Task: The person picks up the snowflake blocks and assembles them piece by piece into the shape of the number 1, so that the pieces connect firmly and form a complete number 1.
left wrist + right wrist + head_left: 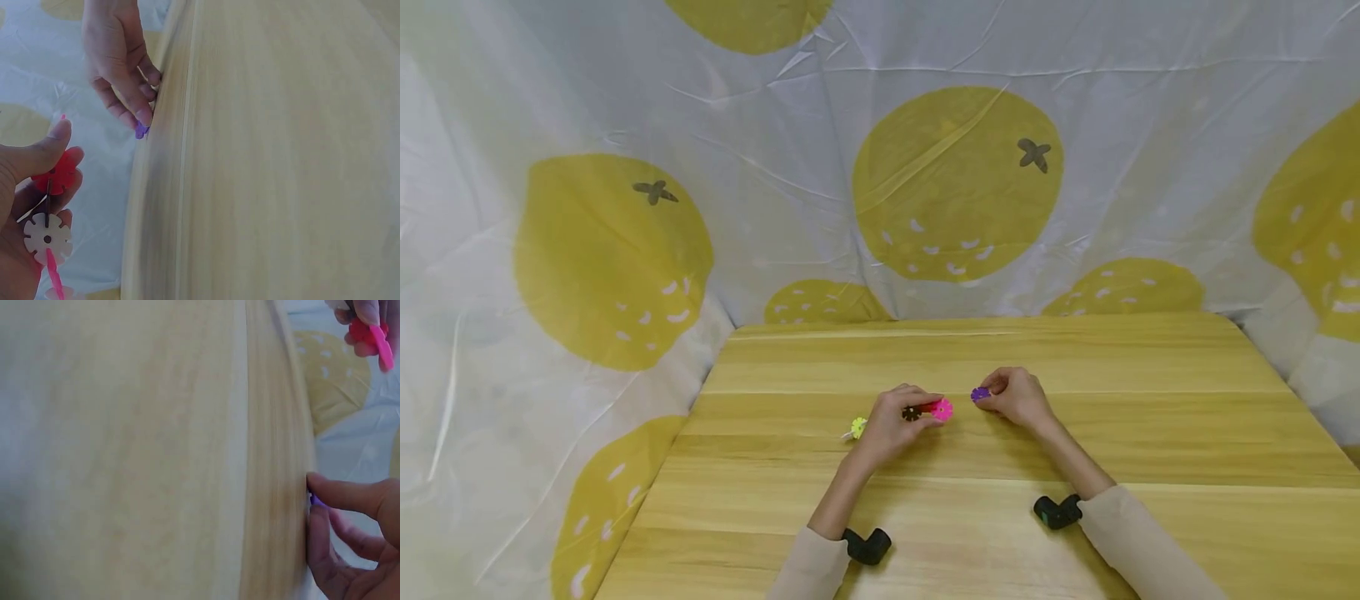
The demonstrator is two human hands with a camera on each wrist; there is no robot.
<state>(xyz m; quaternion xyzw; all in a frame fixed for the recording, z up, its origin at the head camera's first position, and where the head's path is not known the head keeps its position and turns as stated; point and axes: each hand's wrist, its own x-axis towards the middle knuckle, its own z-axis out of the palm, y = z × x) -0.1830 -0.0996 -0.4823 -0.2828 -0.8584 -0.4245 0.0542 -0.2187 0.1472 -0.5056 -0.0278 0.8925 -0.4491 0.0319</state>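
My left hand [891, 425] grips a chain of interlocking plastic snowflake discs, with thumb and fingers on the red disc [57, 175]. A bright pink disc [943, 409] sticks out at the chain's right end. Behind the red one come a dark disc [912, 413] seen edge-on in the left wrist view, then a white disc [48, 239]. A yellow-green disc [858, 427] shows past the hand's left side. Apart from the chain, on its right, my right hand [1017, 396] pinches a single purple snowflake disc [980, 394] between thumb and fingertips.
Both hands are over a wooden table [1150, 417], whose far edge meets a white cloth [760, 167] printed with yellow fruit. A black wrist device [868, 547] sits at the left cuff, and another black device [1057, 512] at the right cuff.
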